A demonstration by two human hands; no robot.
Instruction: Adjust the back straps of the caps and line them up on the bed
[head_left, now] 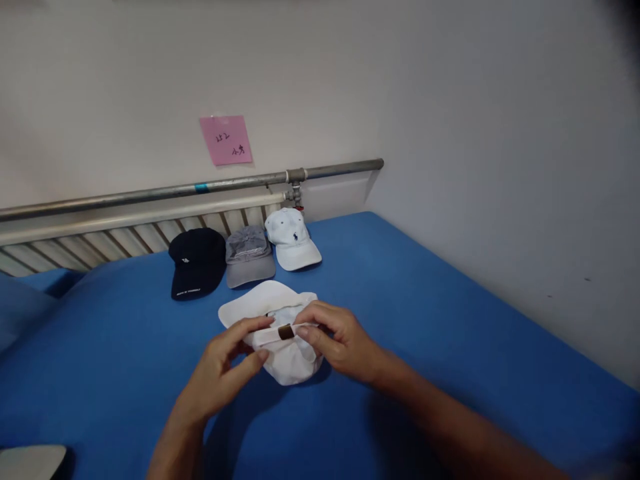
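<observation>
A white cap (280, 360) lies upside down on the blue bed sheet (400, 280), its brim pointing away from me. My left hand (227, 363) pinches the cap's back strap on the left side. My right hand (335, 340) pinches the same strap on the right side. A small dark buckle (286, 331) sits on the strap between my fingertips.
Three caps stand in a row by the radiator: a black cap (197, 262), a grey cap (249, 255) and a white cap with a small logo (293, 240). A metal pipe (200, 189) and a pink note (226, 139) are on the wall. A pale object (30, 461) shows at bottom left.
</observation>
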